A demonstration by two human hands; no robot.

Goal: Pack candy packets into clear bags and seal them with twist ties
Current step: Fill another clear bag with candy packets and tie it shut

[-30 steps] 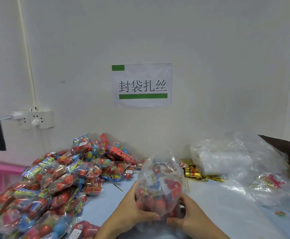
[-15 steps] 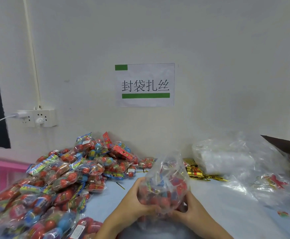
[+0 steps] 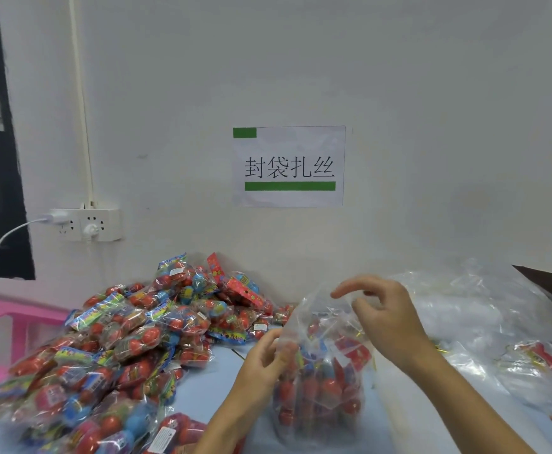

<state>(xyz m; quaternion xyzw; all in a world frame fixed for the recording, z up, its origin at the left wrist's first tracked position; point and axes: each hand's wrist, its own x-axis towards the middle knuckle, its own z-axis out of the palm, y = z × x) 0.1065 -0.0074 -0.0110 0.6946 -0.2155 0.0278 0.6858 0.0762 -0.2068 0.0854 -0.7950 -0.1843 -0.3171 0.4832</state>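
Left hand [image 3: 265,362] grips the stuffed clear bag [image 3: 320,388]; right hand [image 3: 382,316], fingers loosely curled, seems to pinch its floppy, slippery mouth (blurry) — gather it just above the candy.

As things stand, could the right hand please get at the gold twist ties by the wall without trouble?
Probably yes. The right hand is raised at the top of the filled bag, and the few twist ties I can see lie just past its wrist, beside the empty bags, with nothing between.

candy pile [image 3: 110,362] cropped left (foreground blurred)
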